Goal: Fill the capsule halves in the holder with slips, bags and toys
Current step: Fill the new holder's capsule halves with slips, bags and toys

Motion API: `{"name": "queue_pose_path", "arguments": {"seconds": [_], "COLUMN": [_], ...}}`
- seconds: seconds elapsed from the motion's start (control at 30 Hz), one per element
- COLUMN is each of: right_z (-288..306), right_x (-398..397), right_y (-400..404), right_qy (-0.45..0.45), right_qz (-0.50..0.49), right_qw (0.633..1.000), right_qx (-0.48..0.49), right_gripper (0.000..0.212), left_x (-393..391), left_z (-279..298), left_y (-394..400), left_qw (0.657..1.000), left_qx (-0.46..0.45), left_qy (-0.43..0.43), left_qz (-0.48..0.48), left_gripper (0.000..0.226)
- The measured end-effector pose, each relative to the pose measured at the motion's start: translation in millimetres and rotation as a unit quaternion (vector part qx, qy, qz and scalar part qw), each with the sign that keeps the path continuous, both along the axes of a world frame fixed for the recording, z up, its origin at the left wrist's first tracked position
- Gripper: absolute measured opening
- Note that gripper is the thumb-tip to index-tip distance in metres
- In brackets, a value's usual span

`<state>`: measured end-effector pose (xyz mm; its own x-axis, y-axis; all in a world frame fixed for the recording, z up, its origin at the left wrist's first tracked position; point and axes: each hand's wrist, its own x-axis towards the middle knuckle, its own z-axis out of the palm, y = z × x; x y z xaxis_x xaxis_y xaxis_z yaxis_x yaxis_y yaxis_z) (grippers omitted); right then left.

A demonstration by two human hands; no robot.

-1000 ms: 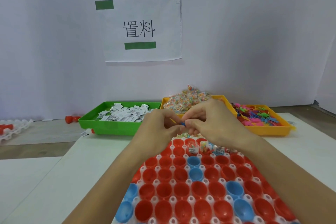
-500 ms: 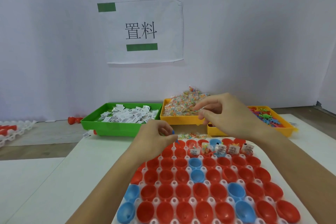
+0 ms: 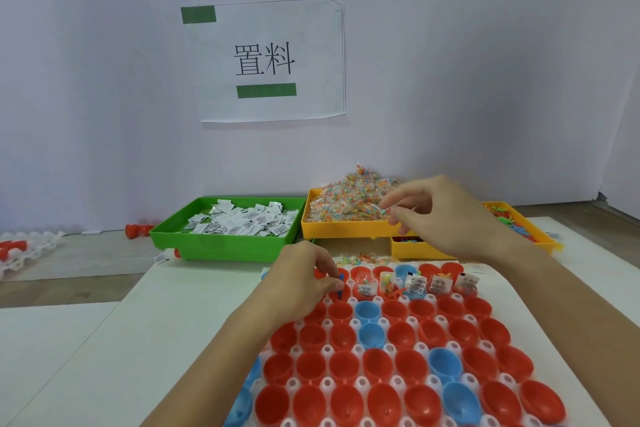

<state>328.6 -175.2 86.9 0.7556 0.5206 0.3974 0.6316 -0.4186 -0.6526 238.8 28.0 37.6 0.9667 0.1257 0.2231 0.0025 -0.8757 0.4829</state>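
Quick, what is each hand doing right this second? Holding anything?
Left hand: pinching a small blue toy over the capsule holder.
Right hand: fingers curled at the tray of bags; whether it grips one cannot be told.

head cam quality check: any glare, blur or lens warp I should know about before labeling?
Head view: light is soft and even, with faint shadows and no hard glare on the capsule halves. Wide-angle warp bends the holder outward near the bottom edge. The wall sign reads sharp; the left hand and right hand are slightly soft; slip print is too small to read.
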Motion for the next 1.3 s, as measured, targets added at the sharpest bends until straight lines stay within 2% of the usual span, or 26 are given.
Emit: {"name": "queue_pose_path", "arguments": {"seconds": [0.13,0.47,0.53,0.7,0.97,1.07,1.3], "right_z": [-0.4,-0.9,-3.3,-10.1,-14.5,-12.8,-33.4], "right_x": [6.9,32.8,35.3,47.3,75.0,80.0,81.6], "right_y": [-8.0,-35.7,-29.5,8.3,43.7,43.1,32.2], "right_qy": [0.009,0.005,-0.003,0.017,0.022,0.028,0.003], "right_qz": [-0.024,-0.136,-0.135,-0.087,-0.125,-0.145,-0.204], "right_qw": [1.000,0.991,0.991,0.985,0.970,0.972,0.978], "right_qx": [0.006,0.014,-0.009,-0.147,-0.208,-0.183,-0.028], "right_gripper": [0.023,0.016,0.016,0.020,0.016,0.014,0.017], "left_x": [-0.9,-2.7,-4.3,-8.4,-10.5,-10.6,-10.2], "left_z": [1.8,19.2,23.3,30.1,34.2,34.9,36.1], "left_y": [0.2,26.2,33.7,44.1,43.0,42.1,39.9], "left_qw": [1.000,0.994,0.987,0.965,0.964,0.965,0.965], "left_qx": [-0.011,-0.072,-0.113,-0.194,-0.208,-0.206,-0.207], "left_qy": [-0.004,-0.074,-0.095,-0.141,-0.133,-0.130,-0.132], "left_qz": [-0.004,0.031,0.058,0.103,0.095,0.093,0.089], "left_gripper": [0.004,0.020,0.023,0.025,0.023,0.024,0.024]}}
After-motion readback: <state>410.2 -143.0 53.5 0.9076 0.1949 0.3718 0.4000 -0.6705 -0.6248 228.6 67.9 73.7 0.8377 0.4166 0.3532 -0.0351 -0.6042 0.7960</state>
